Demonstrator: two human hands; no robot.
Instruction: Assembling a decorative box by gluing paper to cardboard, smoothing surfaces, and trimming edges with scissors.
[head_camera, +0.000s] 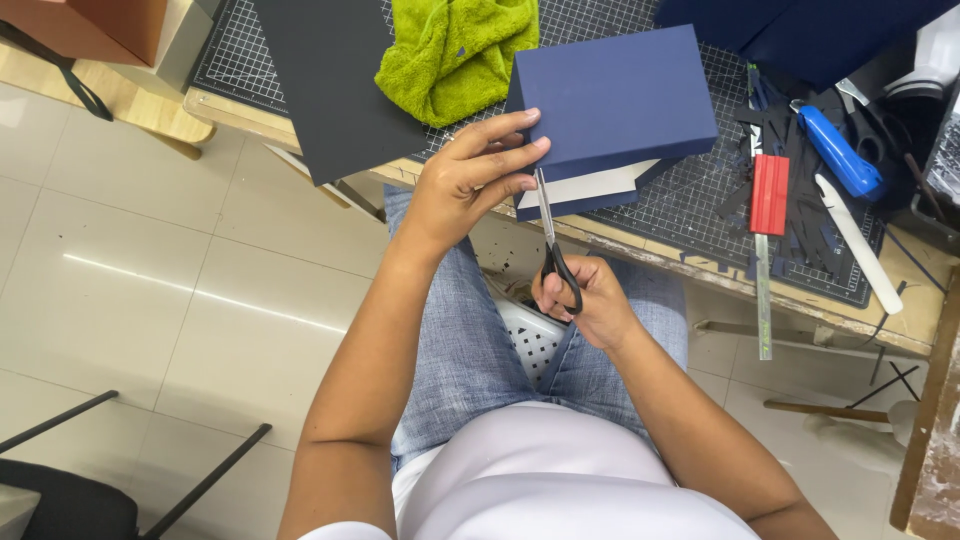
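Note:
My left hand (470, 175) grips the near left corner of a navy blue box (615, 100) that rests on the cutting mat at the table's edge. A white inner layer shows along the box's near side. My right hand (590, 300) holds black-handled scissors (552, 245), blades pointing up to the box's near edge just beside my left fingers. Both hands hover over my lap in blue jeans.
A gridded cutting mat (690, 190) covers the table. On it lie a green towel (455, 50), a dark grey sheet (335, 80), a red scraper (769, 194), a metal ruler (763, 300), a blue tool (840, 150), a white folding tool (858, 245) and dark paper scraps. A white perforated bin (530, 335) sits between my knees.

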